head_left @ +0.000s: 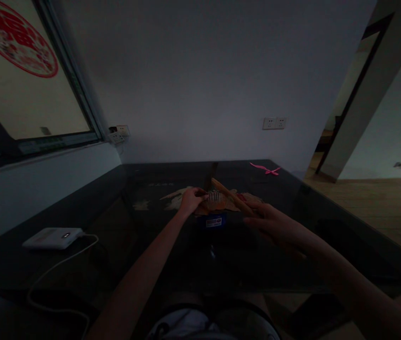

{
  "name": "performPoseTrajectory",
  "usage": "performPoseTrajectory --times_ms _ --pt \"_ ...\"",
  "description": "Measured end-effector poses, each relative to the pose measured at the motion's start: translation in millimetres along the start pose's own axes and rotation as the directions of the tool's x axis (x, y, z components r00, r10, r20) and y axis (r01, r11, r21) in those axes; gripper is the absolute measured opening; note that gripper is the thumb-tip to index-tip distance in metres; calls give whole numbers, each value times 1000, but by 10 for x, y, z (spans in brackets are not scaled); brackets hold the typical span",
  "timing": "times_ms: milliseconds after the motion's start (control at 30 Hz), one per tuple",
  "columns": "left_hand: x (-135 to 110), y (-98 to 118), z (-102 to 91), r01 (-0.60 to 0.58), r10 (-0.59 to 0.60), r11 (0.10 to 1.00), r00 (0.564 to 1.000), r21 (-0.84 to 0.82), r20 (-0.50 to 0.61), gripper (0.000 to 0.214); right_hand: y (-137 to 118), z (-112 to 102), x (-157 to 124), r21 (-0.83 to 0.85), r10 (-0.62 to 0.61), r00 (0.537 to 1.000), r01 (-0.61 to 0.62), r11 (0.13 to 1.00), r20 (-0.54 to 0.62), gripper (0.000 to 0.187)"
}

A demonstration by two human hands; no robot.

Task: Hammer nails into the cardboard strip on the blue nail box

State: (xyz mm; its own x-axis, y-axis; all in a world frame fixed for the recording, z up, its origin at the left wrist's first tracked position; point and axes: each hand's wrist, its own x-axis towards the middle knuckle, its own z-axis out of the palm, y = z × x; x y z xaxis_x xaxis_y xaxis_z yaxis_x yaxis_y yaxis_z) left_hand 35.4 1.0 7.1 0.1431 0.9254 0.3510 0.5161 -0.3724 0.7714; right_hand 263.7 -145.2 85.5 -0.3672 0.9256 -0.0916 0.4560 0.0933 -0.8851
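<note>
My right hand [269,221] grips a hammer [232,194] by its light wooden handle. The hammer's dark head is raised over the middle of the table, hard to make out in the dim light. Across from it, my left hand [192,198] has its fingers pinched together beside a row of several thin upright pieces, perhaps nails [214,195]. Whatever those fingertips hold is too small and dark to name. The row stands at a brown, torn-looking sheet [223,205], possibly cardboard. Below the sheet's near edge is a blue box [214,220] with a white label.
A white power bank [53,238] with a cable lies at the left on the dark glossy table [108,203]. A pink ribbon [271,171] is at the far right corner. A dark flat object [356,248] lies near the right edge. The wall stands behind.
</note>
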Motion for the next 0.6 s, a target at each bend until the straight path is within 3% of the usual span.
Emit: performPoseTrajectory --times_ms 400,600 --pt "8 2 -48 98 -99 994 995 41 33 20 22 38 79 -29 -40 999 41 999 16 46" --pt "-21 -118 -89 3 7 997 993 -83 115 25 2 15 38 -7 -52 999 52 999 14 52"
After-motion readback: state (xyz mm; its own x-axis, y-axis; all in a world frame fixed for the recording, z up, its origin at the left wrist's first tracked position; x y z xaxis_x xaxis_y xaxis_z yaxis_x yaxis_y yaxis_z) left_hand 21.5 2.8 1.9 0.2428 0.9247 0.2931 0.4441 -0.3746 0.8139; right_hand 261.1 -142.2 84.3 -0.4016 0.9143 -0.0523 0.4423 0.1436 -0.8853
